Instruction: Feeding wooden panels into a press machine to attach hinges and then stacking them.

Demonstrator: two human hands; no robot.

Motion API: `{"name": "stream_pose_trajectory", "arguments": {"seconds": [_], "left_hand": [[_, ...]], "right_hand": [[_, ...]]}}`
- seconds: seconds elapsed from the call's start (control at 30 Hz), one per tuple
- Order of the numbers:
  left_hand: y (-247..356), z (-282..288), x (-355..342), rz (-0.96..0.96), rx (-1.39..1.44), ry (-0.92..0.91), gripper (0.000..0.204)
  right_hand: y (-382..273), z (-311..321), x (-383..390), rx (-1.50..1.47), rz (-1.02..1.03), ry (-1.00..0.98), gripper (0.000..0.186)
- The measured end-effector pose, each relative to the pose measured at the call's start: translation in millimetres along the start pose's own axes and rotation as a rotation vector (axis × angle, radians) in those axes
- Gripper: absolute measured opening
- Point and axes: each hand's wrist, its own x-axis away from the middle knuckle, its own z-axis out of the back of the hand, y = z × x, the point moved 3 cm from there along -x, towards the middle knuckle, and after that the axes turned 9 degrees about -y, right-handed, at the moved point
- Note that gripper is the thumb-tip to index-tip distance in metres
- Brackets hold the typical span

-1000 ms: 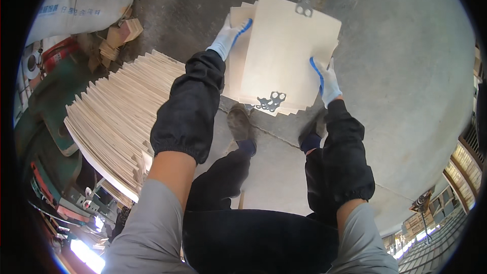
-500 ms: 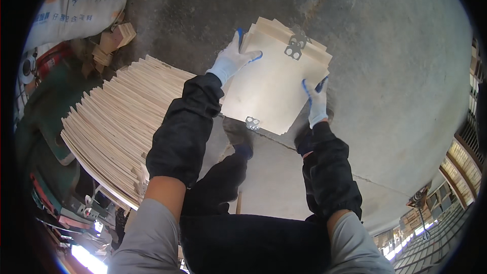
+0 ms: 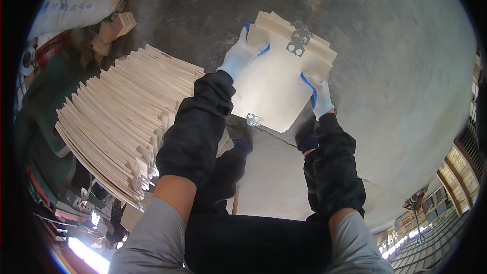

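A small stack of thin pale wooden boards [image 3: 274, 83] is held in front of me above the concrete floor, its layers slightly fanned at the far edge. Dark metal plates with round holes [image 3: 298, 42] lie on its far side, and a shinier one [image 3: 253, 120] sits at the near edge. My left hand [image 3: 242, 53], in a white glove with blue palm coating, grips the left edge, thumb on top. At the right edge my right hand [image 3: 319, 91], gloved alike, is closed with its thumb over the top board; its other fingers are mostly hidden.
To the left stands a long row of similar thin boards [image 3: 122, 111] packed on edge. Beyond it are small wood blocks [image 3: 114, 30] and a white printed sack [image 3: 86, 0]. A cracked concrete floor [image 3: 395, 71] stretches to the right.
Both hands and the held stack have shifted slightly up and to the right in the view. The grip looks the same; more of the board row's near end shows.
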Motion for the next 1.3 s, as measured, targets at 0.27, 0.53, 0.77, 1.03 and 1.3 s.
{"name": "stream_pose_trajectory", "arguments": {"seconds": [0.27,0.53,0.77,1.03,1.3], "left_hand": [[26,10,10,0.126,-0.13,0.026,0.101],[76,-12,139,-0.106,-0.438,0.378,0.088],[113,-25,420,-0.152,-0.204,-0.181,0.062],[109,87,677,-0.104,-0.249,-0.121,0.05],[80,55,830,-0.205,-0.574,-0.239,0.034]], "right_hand": [[-4,-7,-3,0.17,-0.021,0.038,0.059],[-69,-68,91,0.818,-0.097,0.269,0.111],[-100,-117,360,0.978,-0.2,0.002,0.081],[-140,-211,599,0.999,-0.137,-0.292,0.052],[-135,-231,651,1.405,0.012,-0.846,0.051]]}}
